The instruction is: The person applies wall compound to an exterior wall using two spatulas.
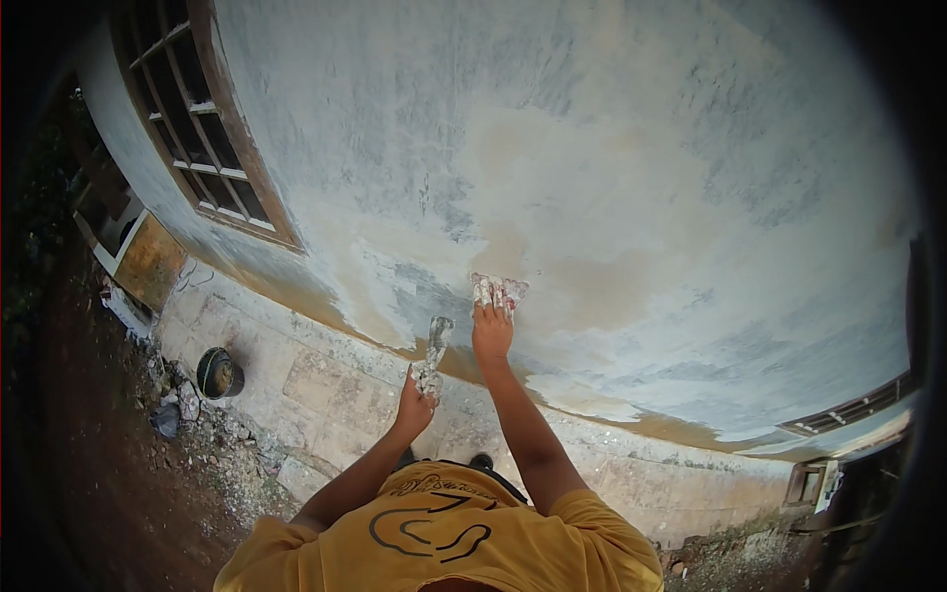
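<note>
My right hand (491,333) is against the wall (631,187), its putty-covered fingers spread over a wide, whitish filling blade (517,289) that lies on the surface. Lower and to the left, my left hand (416,405) grips a putty knife (439,340) by its handle, with the blade pointing up and putty caked on it. The plaster around both tools is patchy, with smooth pale filler, grey rough areas and tan damp-looking spots. How the right thumb holds the filling blade is hidden.
A brown-framed window (202,118) with white bars is at the upper left. A dark bucket (219,374) stands on the pale concrete walkway (335,395) to my left, beside rubble (187,400) and bare soil. A low vent or window (843,405) is at the far right.
</note>
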`<action>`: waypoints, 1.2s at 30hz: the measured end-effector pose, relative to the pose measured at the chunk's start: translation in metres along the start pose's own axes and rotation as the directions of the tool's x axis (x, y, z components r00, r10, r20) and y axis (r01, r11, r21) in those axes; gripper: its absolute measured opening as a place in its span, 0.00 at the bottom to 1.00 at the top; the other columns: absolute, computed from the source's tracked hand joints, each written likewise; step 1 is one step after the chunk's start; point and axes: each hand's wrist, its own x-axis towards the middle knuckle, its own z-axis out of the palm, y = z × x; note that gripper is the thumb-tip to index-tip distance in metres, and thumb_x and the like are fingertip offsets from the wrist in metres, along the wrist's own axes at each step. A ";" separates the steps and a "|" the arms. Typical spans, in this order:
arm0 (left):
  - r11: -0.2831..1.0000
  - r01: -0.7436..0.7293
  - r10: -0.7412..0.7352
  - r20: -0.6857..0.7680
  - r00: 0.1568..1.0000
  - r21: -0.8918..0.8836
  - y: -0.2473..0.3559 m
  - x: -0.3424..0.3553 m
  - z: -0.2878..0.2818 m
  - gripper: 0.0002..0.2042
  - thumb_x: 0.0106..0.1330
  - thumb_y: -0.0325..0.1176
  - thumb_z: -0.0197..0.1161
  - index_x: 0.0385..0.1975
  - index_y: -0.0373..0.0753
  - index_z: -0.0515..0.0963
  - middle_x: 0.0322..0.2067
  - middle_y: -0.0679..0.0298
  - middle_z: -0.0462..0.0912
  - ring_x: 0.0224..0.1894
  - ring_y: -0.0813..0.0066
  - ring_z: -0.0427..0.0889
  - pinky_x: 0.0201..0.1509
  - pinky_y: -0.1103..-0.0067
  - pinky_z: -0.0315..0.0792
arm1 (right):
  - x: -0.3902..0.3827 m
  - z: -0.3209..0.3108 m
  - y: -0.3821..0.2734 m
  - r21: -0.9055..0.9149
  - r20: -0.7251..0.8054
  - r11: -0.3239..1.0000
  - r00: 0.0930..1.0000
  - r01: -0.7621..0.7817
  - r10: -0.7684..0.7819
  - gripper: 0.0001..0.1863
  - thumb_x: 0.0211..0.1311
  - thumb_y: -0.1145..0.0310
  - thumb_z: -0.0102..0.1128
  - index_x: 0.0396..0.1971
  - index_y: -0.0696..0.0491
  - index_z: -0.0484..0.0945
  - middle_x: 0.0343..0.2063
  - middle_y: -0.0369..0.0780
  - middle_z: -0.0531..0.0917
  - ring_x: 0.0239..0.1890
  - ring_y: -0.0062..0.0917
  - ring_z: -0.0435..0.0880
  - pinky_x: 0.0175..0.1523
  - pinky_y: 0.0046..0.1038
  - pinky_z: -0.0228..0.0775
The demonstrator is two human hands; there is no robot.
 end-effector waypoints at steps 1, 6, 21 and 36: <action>1.000 0.014 -0.014 0.008 1.000 -0.023 -0.003 -0.002 -0.003 0.29 0.58 0.15 0.39 0.62 0.39 0.49 0.43 0.63 0.70 0.41 0.76 0.72 0.41 0.80 0.72 | -0.012 0.002 -0.003 0.007 0.005 1.000 1.000 0.003 -0.003 0.13 0.46 0.73 0.55 0.36 0.51 0.80 0.25 0.36 0.75 0.32 0.28 0.75 0.37 0.31 0.68; 0.996 -0.066 0.058 -0.131 0.990 -0.060 0.013 -0.003 0.004 0.26 0.58 0.15 0.38 0.59 0.39 0.53 0.40 0.64 0.70 0.38 0.78 0.72 0.40 0.80 0.71 | -0.046 -0.013 -0.010 0.098 0.224 0.957 0.943 -0.275 0.248 0.16 0.48 0.79 0.51 0.38 0.54 0.78 0.29 0.41 0.79 0.41 0.33 0.78 0.45 0.34 0.69; 0.974 -0.201 0.174 -0.219 0.960 -0.108 0.024 0.012 -0.019 0.19 0.62 0.19 0.45 0.54 0.38 0.60 0.40 0.65 0.71 0.40 0.77 0.71 0.43 0.81 0.69 | -0.061 -0.117 -0.059 0.179 0.911 -0.863 0.412 -0.472 -0.037 0.18 0.61 0.73 0.43 0.52 0.52 0.69 0.46 0.37 0.78 0.49 0.28 0.76 0.53 0.31 0.69; 0.934 -0.331 0.350 -0.158 0.924 0.133 0.062 0.011 -0.010 0.24 0.51 0.17 0.55 0.51 0.32 0.61 0.43 0.53 0.76 0.47 0.65 0.76 0.51 0.75 0.67 | -0.058 -0.134 -0.109 0.214 0.952 -0.873 0.295 -0.437 0.085 0.11 0.66 0.67 0.43 0.45 0.47 0.72 0.39 0.30 0.79 0.37 0.16 0.78 0.36 0.18 0.70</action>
